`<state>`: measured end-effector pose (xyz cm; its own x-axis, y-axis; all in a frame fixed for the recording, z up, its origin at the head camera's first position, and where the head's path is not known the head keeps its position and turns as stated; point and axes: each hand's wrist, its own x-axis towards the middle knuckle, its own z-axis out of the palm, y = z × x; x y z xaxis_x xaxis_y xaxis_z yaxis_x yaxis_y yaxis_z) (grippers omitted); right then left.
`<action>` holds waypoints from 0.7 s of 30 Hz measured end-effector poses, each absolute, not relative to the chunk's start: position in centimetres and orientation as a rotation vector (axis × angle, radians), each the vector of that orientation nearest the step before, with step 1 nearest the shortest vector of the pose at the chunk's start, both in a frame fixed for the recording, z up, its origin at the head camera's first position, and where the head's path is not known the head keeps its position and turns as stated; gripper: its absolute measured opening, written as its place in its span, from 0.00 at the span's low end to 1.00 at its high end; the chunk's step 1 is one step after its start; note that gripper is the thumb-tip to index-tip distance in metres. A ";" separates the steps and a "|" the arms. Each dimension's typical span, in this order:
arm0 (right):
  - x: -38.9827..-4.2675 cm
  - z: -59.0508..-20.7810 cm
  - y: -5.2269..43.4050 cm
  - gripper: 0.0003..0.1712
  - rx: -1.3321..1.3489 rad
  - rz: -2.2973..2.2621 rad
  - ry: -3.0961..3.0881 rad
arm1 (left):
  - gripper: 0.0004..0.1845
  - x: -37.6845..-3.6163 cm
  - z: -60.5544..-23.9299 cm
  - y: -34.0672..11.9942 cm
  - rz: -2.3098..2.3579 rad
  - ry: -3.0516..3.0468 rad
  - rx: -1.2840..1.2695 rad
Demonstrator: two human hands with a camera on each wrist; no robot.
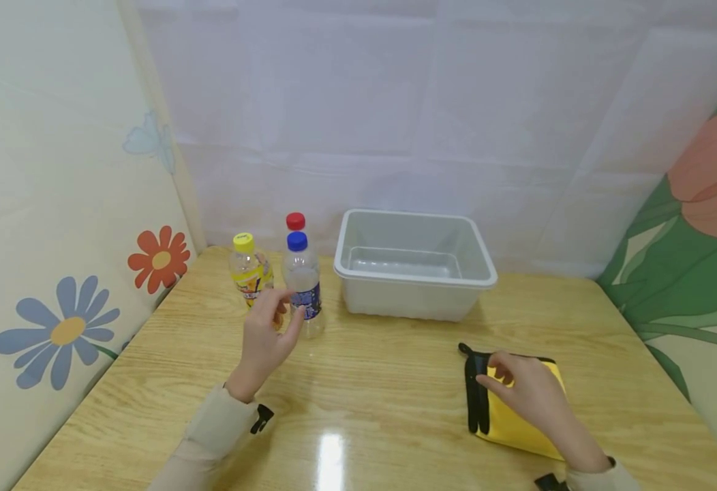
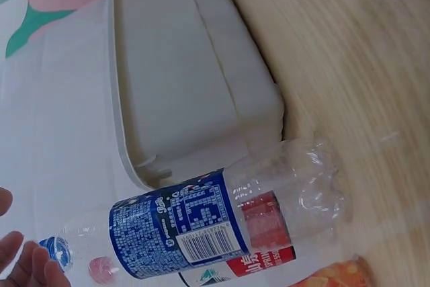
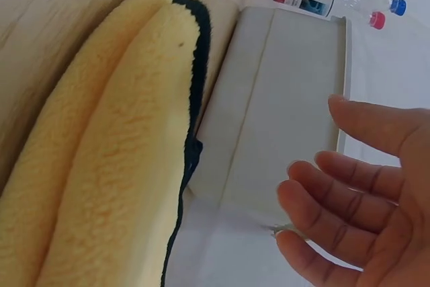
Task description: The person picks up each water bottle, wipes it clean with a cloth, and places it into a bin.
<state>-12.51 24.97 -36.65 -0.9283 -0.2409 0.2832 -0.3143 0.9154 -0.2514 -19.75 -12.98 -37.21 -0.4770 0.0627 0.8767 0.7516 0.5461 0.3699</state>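
My left hand [image 1: 266,337] is beside a clear plastic bottle [image 1: 307,299] with a blue cap and blue label, thumb and fingers apart and loosely bent. In the left wrist view its fingertips [image 2: 27,263] show near the blue cap. Behind that bottle stands a red-capped bottle [image 1: 296,221], mostly hidden. A yellow-capped bottle [image 1: 251,276] with a yellow label is just left of them, partly covered by the hand. On the right, my right hand [image 1: 533,389] hovers over a folded yellow towel [image 1: 512,431] with black edging, its fingers relaxed and holding nothing.
A light grey plastic bin [image 1: 416,298] stands at the back centre, right of the bottles. Everything is on a wood-grain table [image 1: 389,389]. White sheeting [image 1: 407,123] hangs behind, and a flower-printed panel [image 1: 67,225] rises on the left.
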 end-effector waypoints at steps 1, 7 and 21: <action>-12.6 -36.7 25.1 0.12 0.407 0.430 -2.845 | 0.12 -19.9 -37.1 -12.9 -0.990 -1.902 -0.637; -12.9 -37.2 25.9 0.14 0.364 0.426 -2.937 | 0.19 -20.7 -36.4 -12.5 -1.049 -1.887 -0.519; -13.4 -37.9 27.8 0.18 0.402 0.420 -3.020 | 0.38 -21.9 -35.1 -11.5 -1.127 -2.081 -0.358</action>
